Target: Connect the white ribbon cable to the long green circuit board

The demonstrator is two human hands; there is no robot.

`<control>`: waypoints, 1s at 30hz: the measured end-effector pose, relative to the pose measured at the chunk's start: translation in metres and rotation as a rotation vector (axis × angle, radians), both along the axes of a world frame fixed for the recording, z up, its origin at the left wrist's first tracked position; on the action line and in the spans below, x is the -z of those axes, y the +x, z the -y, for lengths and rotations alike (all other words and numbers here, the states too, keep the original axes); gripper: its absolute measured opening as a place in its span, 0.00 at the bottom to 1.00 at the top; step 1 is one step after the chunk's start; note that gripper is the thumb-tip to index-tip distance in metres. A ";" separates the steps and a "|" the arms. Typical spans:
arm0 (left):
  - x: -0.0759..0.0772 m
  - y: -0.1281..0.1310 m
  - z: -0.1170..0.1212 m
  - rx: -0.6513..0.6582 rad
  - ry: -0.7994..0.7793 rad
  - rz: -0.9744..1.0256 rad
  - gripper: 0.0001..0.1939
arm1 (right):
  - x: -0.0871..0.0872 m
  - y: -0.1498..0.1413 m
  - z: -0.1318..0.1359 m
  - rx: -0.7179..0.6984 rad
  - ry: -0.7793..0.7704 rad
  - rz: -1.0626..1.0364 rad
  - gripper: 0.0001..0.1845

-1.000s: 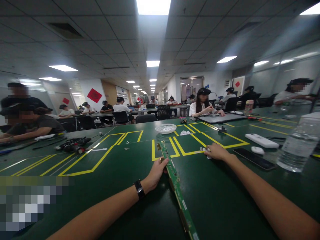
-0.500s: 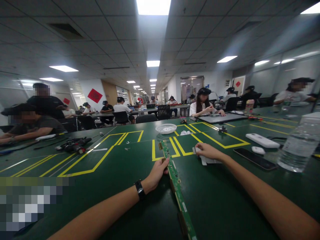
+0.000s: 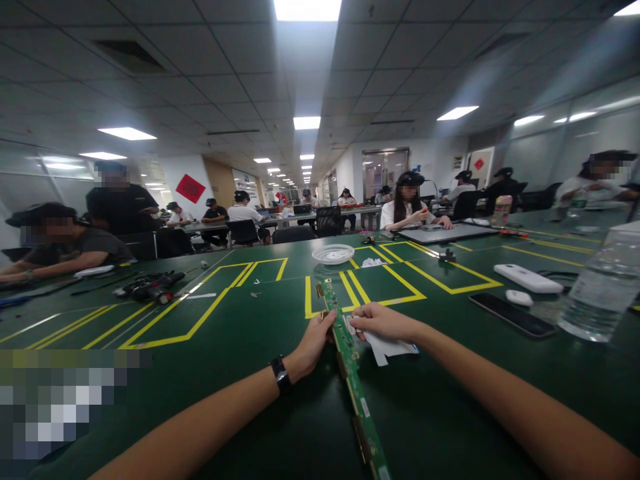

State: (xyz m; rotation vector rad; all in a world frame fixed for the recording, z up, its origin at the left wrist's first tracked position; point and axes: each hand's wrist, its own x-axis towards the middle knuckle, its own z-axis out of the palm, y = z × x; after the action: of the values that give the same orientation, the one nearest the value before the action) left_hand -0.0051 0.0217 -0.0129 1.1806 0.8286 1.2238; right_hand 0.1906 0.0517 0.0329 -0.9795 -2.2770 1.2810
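1. Circuit board (image 3: 358, 393) held lengthwise over green table (image 3: 240, 400); its upper part gripped by left hand (image 3: 310, 343), fingers closed.
2. White sheet (image 3: 385, 347), right of the board, pinched by right hand (image 3: 387, 321); contact with board cannot be confirmed.
3. Step judged in hand: sheet being handled at board's edge; steady support and light fingertip control judged to be called for.
4. Black phone (image 3: 513, 313) noted right of board; white dish (image 3: 333, 262) noted beyond it.

No writing can be made out clearly on anything here.
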 end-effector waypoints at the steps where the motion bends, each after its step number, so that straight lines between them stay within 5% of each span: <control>1: 0.001 0.000 0.000 0.002 -0.001 0.003 0.23 | 0.001 -0.001 0.001 0.013 -0.022 -0.017 0.20; 10: -0.005 0.001 0.003 0.097 0.062 0.005 0.20 | 0.001 -0.004 0.002 0.120 -0.221 -0.186 0.19; 30: -0.011 0.003 0.008 0.091 0.051 0.041 0.18 | -0.003 -0.004 0.008 0.152 -0.197 -0.105 0.17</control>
State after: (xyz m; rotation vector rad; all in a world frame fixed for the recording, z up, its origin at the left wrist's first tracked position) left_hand -0.0021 0.0133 -0.0018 1.2173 0.7088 1.1963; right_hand 0.1865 0.0435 0.0363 -1.1009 -1.9860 1.4737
